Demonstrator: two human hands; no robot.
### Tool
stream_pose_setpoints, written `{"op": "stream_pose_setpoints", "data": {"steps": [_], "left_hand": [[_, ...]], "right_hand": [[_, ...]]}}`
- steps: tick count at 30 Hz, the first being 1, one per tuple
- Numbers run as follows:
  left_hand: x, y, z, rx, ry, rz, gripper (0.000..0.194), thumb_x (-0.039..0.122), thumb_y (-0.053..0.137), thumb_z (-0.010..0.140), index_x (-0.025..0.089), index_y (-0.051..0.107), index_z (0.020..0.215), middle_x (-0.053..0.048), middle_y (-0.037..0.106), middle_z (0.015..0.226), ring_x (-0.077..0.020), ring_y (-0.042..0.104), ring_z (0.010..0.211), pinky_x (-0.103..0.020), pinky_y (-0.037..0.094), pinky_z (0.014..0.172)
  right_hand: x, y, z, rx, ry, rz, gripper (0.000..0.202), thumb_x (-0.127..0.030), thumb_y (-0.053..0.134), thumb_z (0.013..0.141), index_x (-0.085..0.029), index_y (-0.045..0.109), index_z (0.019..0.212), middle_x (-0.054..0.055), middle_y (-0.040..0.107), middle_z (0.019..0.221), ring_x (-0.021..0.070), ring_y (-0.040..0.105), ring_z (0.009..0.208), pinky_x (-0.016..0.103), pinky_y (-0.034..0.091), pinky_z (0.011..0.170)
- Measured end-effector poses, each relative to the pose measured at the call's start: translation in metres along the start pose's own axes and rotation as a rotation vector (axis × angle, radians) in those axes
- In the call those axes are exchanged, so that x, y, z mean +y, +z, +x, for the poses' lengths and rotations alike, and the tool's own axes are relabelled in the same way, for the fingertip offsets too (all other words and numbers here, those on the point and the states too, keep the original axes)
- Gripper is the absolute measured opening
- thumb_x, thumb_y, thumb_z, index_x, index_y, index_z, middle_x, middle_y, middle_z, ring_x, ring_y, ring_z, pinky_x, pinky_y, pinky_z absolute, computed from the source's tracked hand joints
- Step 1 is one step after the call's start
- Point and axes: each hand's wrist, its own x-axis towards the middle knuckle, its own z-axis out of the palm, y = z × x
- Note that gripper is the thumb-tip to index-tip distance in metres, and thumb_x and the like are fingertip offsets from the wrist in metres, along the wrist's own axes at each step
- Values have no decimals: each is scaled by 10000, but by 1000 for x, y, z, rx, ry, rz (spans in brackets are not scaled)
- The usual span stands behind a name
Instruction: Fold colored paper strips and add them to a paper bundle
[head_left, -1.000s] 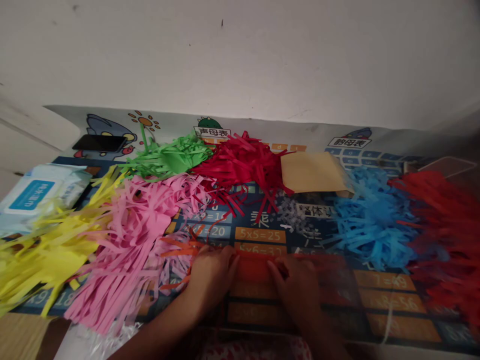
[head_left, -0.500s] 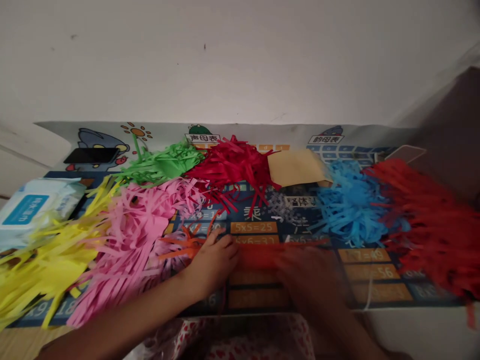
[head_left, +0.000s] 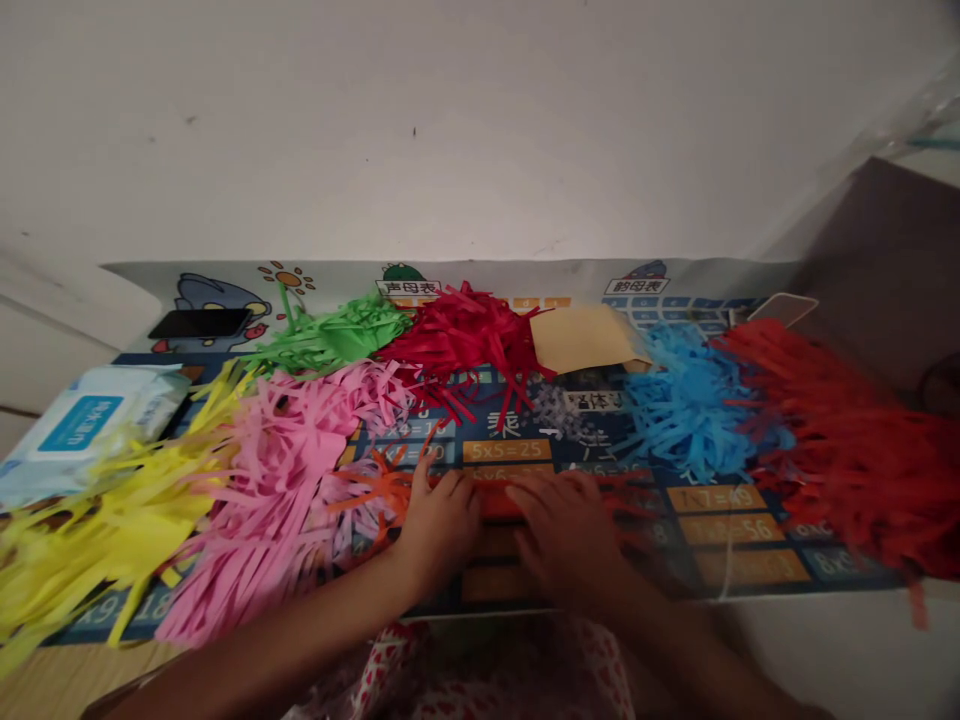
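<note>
Yellow fringed paper (head_left: 135, 510) and pink fringed paper (head_left: 277, 465) lie left of the left hand (head_left: 441, 515), whose fingers bend lightly over the orange paper (head_left: 496, 502). This lies on the printed mat (head_left: 750, 565) near its front edge, long axis running left to right, fringes pointing out both ways. The right hand (head_left: 564, 530) covers its right part, fingers partly extended. Whether either hand grips it cannot be told.

Dim greyish light, shadowy lower edge, red fringe (head_left: 862, 460) softly blurred, wide-angle stretching.
</note>
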Motion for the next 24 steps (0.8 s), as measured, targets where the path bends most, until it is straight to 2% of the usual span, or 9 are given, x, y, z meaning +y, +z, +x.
{"op": "stream_pose_setpoints", "data": {"steps": [3, 7, 9, 12, 15, 19, 24], "left_hand": [[-7, 0, -6, 55, 13, -75, 121, 155, 568, 884, 206, 676, 867, -23, 694, 871, -225, 574, 896, -637, 129, 1102], [-26, -4, -20, 112, 77, -222, 199, 142, 532, 913, 259, 684, 964, 4, 718, 968, -208, 592, 981, -566, 100, 1135], [-36, -8, -23, 134, 93, -299, 216, 161, 512, 926, 269, 682, 1004, 4, 718, 1002, -202, 597, 987, -545, 132, 1123], [-43, -12, -17, 104, 28, -390, 192, 209, 499, 932, 238, 688, 951, -18, 713, 942, -205, 596, 923, -517, 237, 1049], [-43, -11, -4, 27, -52, -436, 243, 246, 468, 943, 207, 679, 828, -34, 686, 824, -206, 573, 853, -443, 331, 900], [-41, -4, 7, -22, -101, -372, 283, 254, 483, 927, 188, 644, 703, -37, 646, 729, -215, 552, 788, -409, 322, 788], [-41, 4, 9, 14, -107, -313, 257, 229, 519, 896, 186, 605, 657, -26, 626, 688, -219, 548, 762, -394, 301, 753]], "right_hand": [[-3, 15, -4, 47, -70, -84, 260, -147, 560, 877, -181, 620, 1127, 89, 678, 1126, 257, 563, 1026, 437, 302, 920], [27, 24, -15, -1, -111, -17, 186, -103, 581, 887, -211, 673, 1007, 36, 708, 993, 208, 583, 913, 388, 327, 834], [42, 20, -18, -4, -37, 85, 144, -160, 616, 892, -249, 697, 972, 10, 707, 986, 195, 579, 904, 376, 323, 820], [50, 12, -14, -47, 142, 219, 36, -269, 695, 854, -264, 724, 834, -2, 692, 935, 195, 561, 898, 357, 322, 787], [45, 8, -3, -92, 289, 250, 137, -324, 710, 839, -247, 712, 725, -5, 667, 848, 190, 543, 859, 349, 311, 759], [38, 11, 6, -137, 405, 185, 200, -298, 695, 840, -223, 678, 656, -3, 644, 782, 182, 527, 815, 344, 283, 734], [37, 14, 9, -149, 443, 152, 246, -299, 684, 842, -211, 641, 617, 2, 637, 746, 188, 519, 799, 345, 264, 724]]}}
